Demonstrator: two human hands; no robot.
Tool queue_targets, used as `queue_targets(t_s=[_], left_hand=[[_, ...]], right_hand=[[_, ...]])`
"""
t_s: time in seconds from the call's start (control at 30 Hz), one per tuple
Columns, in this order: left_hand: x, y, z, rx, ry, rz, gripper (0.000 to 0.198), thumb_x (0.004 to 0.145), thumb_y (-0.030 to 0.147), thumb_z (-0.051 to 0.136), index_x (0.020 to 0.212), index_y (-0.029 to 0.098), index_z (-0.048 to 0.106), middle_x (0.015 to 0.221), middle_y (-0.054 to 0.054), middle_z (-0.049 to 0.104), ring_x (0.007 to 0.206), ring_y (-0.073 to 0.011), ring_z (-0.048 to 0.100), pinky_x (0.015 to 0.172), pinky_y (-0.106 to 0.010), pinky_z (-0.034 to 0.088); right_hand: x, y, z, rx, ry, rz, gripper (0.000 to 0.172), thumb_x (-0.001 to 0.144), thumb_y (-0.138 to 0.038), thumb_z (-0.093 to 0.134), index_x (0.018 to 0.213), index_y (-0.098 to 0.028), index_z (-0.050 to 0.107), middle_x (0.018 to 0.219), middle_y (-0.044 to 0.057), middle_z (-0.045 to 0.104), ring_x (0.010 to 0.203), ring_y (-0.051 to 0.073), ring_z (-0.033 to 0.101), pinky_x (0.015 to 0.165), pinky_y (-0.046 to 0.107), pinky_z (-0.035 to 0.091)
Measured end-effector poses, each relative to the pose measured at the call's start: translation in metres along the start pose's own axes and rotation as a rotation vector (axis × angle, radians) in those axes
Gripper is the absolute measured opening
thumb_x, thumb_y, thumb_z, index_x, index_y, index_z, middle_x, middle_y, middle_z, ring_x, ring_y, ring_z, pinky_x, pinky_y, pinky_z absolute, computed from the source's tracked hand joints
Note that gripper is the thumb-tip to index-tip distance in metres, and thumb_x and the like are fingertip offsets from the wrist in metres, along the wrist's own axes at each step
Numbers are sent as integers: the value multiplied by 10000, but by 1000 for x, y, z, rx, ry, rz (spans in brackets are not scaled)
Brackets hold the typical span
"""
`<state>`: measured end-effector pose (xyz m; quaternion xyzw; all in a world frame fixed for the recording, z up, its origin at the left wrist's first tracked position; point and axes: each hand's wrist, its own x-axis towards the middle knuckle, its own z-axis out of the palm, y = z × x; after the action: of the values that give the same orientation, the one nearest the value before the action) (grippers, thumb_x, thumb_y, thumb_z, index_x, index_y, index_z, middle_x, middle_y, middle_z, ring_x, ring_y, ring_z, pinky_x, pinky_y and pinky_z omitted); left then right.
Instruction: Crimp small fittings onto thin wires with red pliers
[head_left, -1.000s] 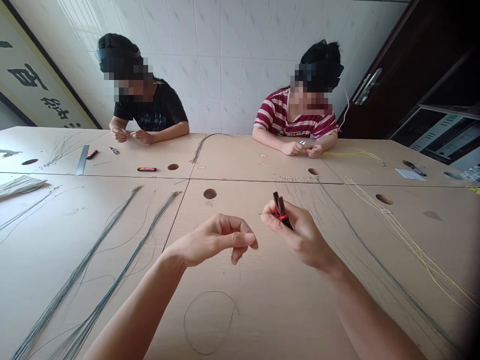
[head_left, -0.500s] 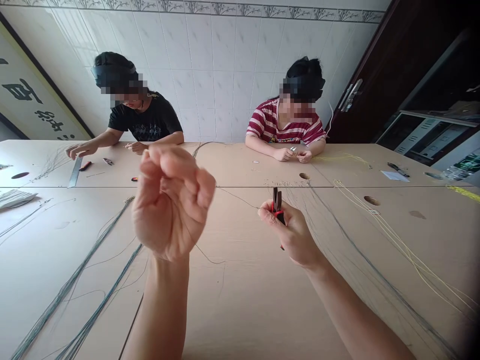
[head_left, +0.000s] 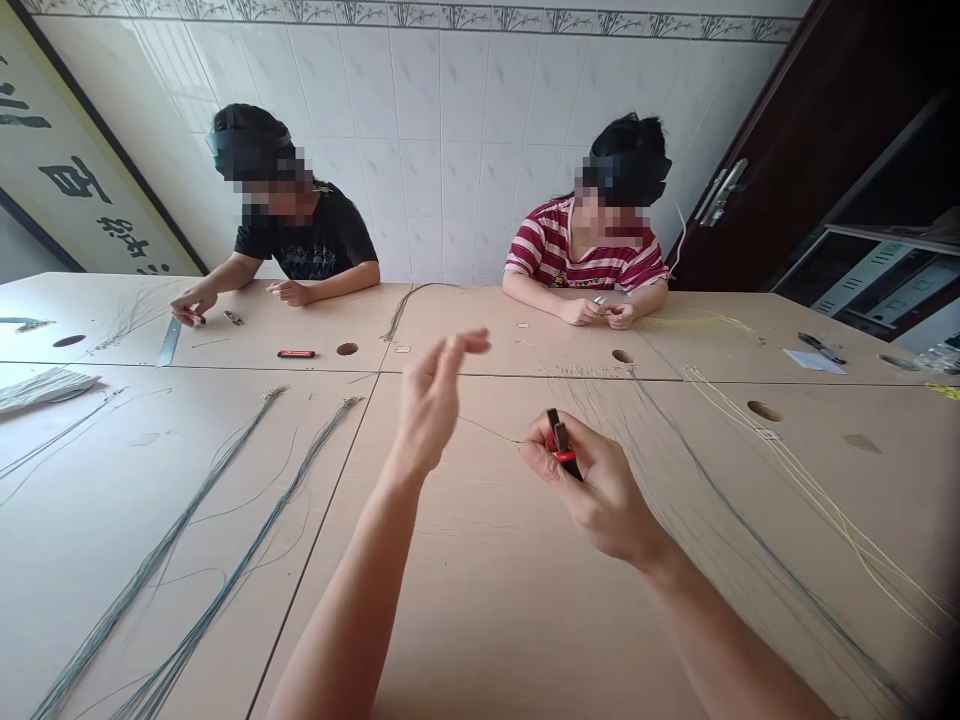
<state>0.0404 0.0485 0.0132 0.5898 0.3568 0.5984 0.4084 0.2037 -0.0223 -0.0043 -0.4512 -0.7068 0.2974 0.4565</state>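
My right hand [head_left: 592, 485] is closed round small red-handled pliers [head_left: 561, 445], held just above the wooden table [head_left: 487, 600]. A thin wire [head_left: 487, 430] runs left from the thumb and fingertips at the pliers toward my left hand [head_left: 435, 400]. My left hand is raised over the table's middle, fingers stretched out and loosely together, a little blurred; I cannot make out whether it touches the wire.
Long bundles of grey wire [head_left: 187, 560] lie on the left, more grey wire [head_left: 750, 540] and yellow wire [head_left: 810, 490] on the right. Across the table two people work with their hands: one in black [head_left: 300, 240], one in red stripes [head_left: 592, 250]. Cable holes [head_left: 763, 410] dot the tabletop.
My left hand went from a raised fist close to the camera to stretched fingers farther out over the table. The right hand kept the pliers nearly still.
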Motion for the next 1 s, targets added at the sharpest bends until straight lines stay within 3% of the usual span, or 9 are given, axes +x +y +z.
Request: queue_targets(t_s=[0.13,0.2,0.37,0.47,0.67,0.83,0.9,0.93,1.0], left_hand=[[-7,-6,5,145,-520,-237,405,933,490,489,850,147,687,984,-100,726,988,-231,640,938,-387,463],[-10,-4,5,106,-669,-297,431,944,488,470,819,135,682,934,-101,727,932,-216,652,905,-374,485],[-13,9,5,-38,-675,-335,482,986,462,386,870,116,701,976,-131,732,951,-209,674,906,-354,502],[-14,13,3,-5,-702,-350,476,984,466,391,851,118,687,917,-128,739,881,-194,679,837,-327,511],[-15,19,-6,-45,-1059,-485,436,965,473,439,819,135,671,804,-114,743,773,-181,688,751,-312,527],[-25,18,-9,-424,-1341,-546,416,901,514,528,713,178,685,679,-118,723,704,-241,718,702,-380,561],[-32,18,-10,-575,-1284,-452,456,823,596,584,606,203,664,603,-118,702,656,-278,720,620,-398,570],[-34,19,-10,-626,-1186,-390,492,783,648,594,545,219,634,557,-106,683,631,-288,717,575,-398,568],[-38,27,-10,-662,-829,-279,539,763,709,563,491,244,578,534,-62,671,653,-278,723,563,-384,576]], right_hand=[[1,0,-8,6,65,-22,236,945,-372,510,768,-217,489,691,-21,482,612,120,432,596,276,365],[3,2,-13,23,112,-21,254,944,-387,510,756,-216,495,686,-20,484,610,121,430,594,276,369],[7,14,-25,63,265,17,270,916,-426,557,750,-216,523,662,-23,430,576,119,365,551,278,331],[8,21,-29,138,325,32,261,901,-450,574,782,-222,529,695,-7,452,618,139,416,559,288,344],[11,27,-31,248,355,49,229,896,-420,592,783,-228,539,752,0,473,730,156,465,638,297,388],[13,28,-24,273,336,77,247,889,-436,584,775,-224,528,734,-3,466,703,155,453,614,293,380],[13,28,-19,278,309,102,253,893,-435,580,773,-220,523,739,-1,463,703,152,448,608,292,363],[12,28,-17,276,294,104,254,898,-428,577,768,-218,520,742,-1,462,707,149,445,614,291,356],[11,26,-12,257,265,89,254,907,-407,566,752,-213,514,736,-6,460,706,141,432,624,289,343]])
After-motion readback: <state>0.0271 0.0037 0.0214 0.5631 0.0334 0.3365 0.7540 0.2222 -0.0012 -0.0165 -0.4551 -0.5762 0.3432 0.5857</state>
